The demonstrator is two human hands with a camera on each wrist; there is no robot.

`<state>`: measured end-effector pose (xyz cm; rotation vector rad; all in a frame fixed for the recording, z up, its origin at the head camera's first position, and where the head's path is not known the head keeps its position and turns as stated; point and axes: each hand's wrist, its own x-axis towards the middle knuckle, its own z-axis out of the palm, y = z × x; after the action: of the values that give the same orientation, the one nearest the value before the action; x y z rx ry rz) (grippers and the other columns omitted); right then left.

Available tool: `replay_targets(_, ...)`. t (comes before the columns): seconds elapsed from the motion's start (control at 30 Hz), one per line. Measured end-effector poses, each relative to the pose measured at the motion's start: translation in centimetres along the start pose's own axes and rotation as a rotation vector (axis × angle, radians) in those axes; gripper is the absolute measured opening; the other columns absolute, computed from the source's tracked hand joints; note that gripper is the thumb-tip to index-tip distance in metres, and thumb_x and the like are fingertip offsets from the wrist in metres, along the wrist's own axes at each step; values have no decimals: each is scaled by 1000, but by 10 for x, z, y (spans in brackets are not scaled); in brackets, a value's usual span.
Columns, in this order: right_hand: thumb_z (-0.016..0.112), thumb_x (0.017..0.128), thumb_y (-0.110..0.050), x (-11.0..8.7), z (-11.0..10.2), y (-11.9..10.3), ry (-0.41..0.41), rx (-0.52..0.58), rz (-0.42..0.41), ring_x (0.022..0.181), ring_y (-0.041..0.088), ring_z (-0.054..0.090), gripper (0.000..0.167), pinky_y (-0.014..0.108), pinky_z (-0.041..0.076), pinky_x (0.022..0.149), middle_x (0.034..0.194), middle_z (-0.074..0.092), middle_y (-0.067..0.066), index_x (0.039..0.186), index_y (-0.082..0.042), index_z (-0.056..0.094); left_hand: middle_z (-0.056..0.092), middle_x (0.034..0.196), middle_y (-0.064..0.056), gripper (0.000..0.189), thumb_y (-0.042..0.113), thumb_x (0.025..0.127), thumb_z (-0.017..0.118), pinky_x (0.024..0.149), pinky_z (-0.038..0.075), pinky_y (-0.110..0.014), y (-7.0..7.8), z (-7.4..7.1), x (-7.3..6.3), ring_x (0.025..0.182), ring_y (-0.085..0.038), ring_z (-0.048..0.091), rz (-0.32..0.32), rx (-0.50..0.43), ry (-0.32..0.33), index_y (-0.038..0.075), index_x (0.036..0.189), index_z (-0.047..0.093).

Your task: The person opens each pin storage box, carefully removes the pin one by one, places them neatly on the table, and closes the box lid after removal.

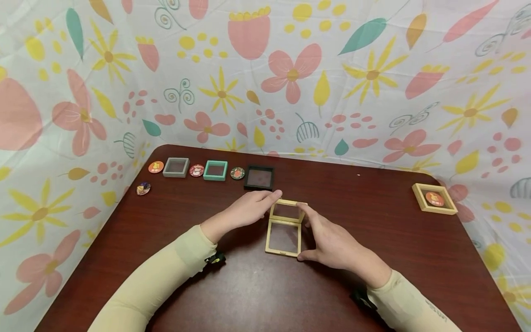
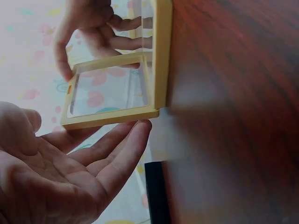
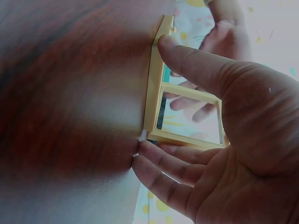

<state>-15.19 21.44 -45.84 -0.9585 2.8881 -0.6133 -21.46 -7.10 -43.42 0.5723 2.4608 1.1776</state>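
Observation:
A pale yellow hinged display frame (image 1: 282,253) with clear film panes stands half opened on the table, its base lying flat and its lid (image 2: 112,117) raised at the back. My right hand (image 1: 336,242) spans the right side of the frame. Its index finger touches the lid's top corner, and its thumb (image 3: 191,60) rests against the base near the front corner. On the other side, my left hand (image 1: 249,210) has its fingers stretched out along the lid's left edge. In the left wrist view, those fingertips (image 2: 140,130) lie against the lid's side near the hinge.
Along the back left stand a grey frame (image 1: 175,174), a teal frame (image 1: 215,178) and a black frame (image 1: 258,188), with round badges (image 1: 197,170) between them. A multicoloured badge (image 1: 143,188) lies at far left. A yellow frame (image 1: 437,210) holding an orange badge (image 1: 434,199) sits far right.

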Motion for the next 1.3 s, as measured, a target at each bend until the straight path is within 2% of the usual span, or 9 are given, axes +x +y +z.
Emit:
replay_targets(0.07, 107, 74, -37, 1, 0, 0, 3, 0, -3, 108, 21, 69, 135, 41, 59, 82, 120, 66, 5, 173, -16, 18, 73, 105, -12, 72, 70, 115, 37, 86, 54, -44, -2, 1, 1, 92, -33, 71, 2, -14, -20, 14, 146, 70)
replay_targets(0.13, 108, 73, -38, 1, 0, 0, 2, -3, 1, 108, 21, 69, 135, 41, 59, 82, 120, 66, 5, 172, -16, 18, 74, 104, -10, 70, 66, 116, 38, 85, 54, -43, -3, 2, 1, 90, -32, 71, 8, -8, -27, 12, 143, 72)
replay_targets(0.27, 108, 72, -39, 2, 0, 0, -2, -4, 4, 107, 20, 69, 136, 40, 59, 82, 121, 66, 5, 172, -15, 19, 75, 109, -6, 66, 61, 118, 39, 84, 55, -43, -3, 3, 1, 91, -33, 73, 12, 3, -27, 10, 143, 73)
replay_targets(0.5, 106, 75, -39, 1, 1, -1, -10, -8, 0, 111, 22, 70, 130, 42, 60, 83, 125, 66, 8, 171, -14, 21, 76, 125, -5, 61, 58, 118, 41, 86, 58, -40, -7, 2, 2, 91, -25, 75, 19, 30, -62, 14, 146, 72)
replay_targets(0.67, 106, 77, -37, 0, 2, 0, 6, -21, -40, 114, 24, 71, 128, 45, 61, 85, 127, 67, 11, 170, -11, 22, 74, 114, -8, 60, 58, 118, 41, 86, 58, -41, -9, -3, 2, 89, -23, 75, 43, 64, -117, 13, 140, 74)
replay_targets(0.8, 105, 77, -36, -1, 2, 1, 17, -31, -65, 112, 24, 71, 130, 45, 61, 87, 124, 68, 11, 171, -9, 20, 76, 125, -3, 56, 55, 119, 43, 91, 57, -41, -11, -7, 1, 91, -20, 75, 72, 99, -177, 17, 150, 71)
replay_targets(0.93, 105, 78, -36, -1, 2, 1, 15, -38, -63, 113, 24, 71, 131, 46, 60, 89, 126, 68, 11, 173, -10, 19, 76, 131, 0, 55, 53, 119, 46, 95, 57, -41, -13, -10, 1, 95, -17, 75, 120, 152, -232, 18, 156, 67)
replay_targets(1.17, 105, 78, -36, -1, 1, 1, 21, -59, -85, 124, 27, 70, 122, 50, 60, 97, 143, 66, 14, 169, -8, 28, 71, 146, -7, 62, 53, 112, 63, 110, 53, -39, -16, -11, 3, 132, -15, 67, 240, 267, -258, 6, 151, 69)
replay_targets(1.3, 104, 79, -35, -1, 1, 2, 18, -68, -109, 123, 27, 69, 114, 50, 60, 96, 142, 65, 13, 165, -6, 35, 71, 144, -8, 67, 51, 105, 73, 104, 56, -36, -18, -10, 3, 121, -17, 71, 323, 323, -257, 2, 150, 68)
